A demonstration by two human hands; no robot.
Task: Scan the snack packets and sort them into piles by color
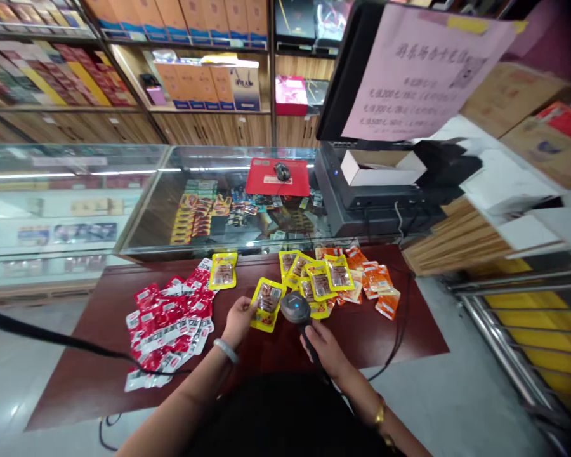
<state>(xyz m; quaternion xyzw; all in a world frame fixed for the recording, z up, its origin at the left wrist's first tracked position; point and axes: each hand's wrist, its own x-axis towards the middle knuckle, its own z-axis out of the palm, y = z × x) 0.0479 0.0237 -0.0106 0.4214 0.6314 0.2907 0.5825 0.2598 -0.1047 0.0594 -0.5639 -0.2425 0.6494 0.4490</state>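
Gripping the dark handle of a scanner (292, 309) in the right hand (324, 343), curled round it; pinching a yellow packet (267, 304) by its left edge in the left hand (240, 319), with fingers drawn together, just beside the scanner's head and over the middle of the dark red table (361, 330); likely light, soft, rather slick and unlikely to break; best taken by the flat border, clear of the brown filling. Expect the same of the other yellow packets (320, 281) overlapping just beyond to the right, apt to slide if disturbed.
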